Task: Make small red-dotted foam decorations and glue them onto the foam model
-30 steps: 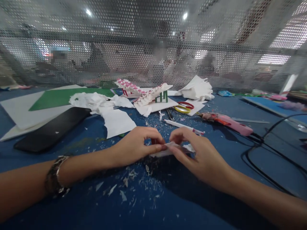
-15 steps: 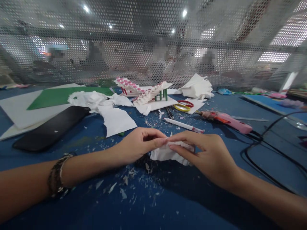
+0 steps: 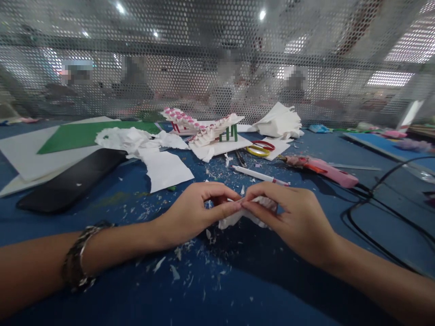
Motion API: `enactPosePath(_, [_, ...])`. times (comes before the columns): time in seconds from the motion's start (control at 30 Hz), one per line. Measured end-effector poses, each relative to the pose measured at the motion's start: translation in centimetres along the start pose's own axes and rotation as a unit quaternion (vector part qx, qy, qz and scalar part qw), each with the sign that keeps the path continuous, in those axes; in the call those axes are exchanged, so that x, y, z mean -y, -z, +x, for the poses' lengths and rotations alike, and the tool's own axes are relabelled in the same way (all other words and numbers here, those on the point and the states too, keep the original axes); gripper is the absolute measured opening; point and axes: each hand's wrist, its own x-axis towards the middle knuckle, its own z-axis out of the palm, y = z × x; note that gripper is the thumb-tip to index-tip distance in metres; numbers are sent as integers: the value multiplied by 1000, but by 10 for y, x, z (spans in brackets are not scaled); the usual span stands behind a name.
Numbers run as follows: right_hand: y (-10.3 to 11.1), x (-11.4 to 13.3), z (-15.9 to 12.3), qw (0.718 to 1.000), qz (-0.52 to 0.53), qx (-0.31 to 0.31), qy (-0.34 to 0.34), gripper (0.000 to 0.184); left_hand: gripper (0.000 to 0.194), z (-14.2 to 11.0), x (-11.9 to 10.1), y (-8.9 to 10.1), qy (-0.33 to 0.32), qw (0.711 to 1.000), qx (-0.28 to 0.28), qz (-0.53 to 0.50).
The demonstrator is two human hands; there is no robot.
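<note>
A crumpled piece of white paper (image 3: pixel 231 220) is held just above the blue table, between my two hands. My left hand (image 3: pixel 200 206) pinches its upper edge between thumb and forefinger. From the other side my right hand (image 3: pixel 290 213) pinches the same edge, fingertips almost touching the left ones. Most of the paper's upper part is hidden behind my fingers. Just beyond my hands lies a white pen (image 3: pixel 258 174), and small paper scraps (image 3: pixel 175 271) are scattered on the table around and below them.
Behind stands a paper model (image 3: pixel 210 131) with green and pink parts, beside scissors (image 3: pixel 260 148) and a folded paper stack (image 3: pixel 278 121). A pink glue gun (image 3: pixel 322 171) and black cable (image 3: pixel 350 217) lie right. Left are a black case-like object (image 3: pixel 74 181), crumpled paper (image 3: pixel 129 141) and green sheet (image 3: pixel 81 136).
My right thumb and forefinger have closed into a tight pinch on the paper, beside my left fingertips. The paper has bunched up, and less of it shows.
</note>
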Motion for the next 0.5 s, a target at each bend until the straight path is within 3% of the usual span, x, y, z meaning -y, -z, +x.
enactPosePath(0.23, [1,2,0,999,44,12,-20,9,10,0,2,2,-91,995,-18,44])
enactPosePath(0.37, [3,1,3,992,110,26,-47,9,11,2,3,4,-70,997,-29,30])
enactPosePath(0.5, [3,1,4,973,202,36,-106,10,11,3,1,3,-2,999,-27,-29])
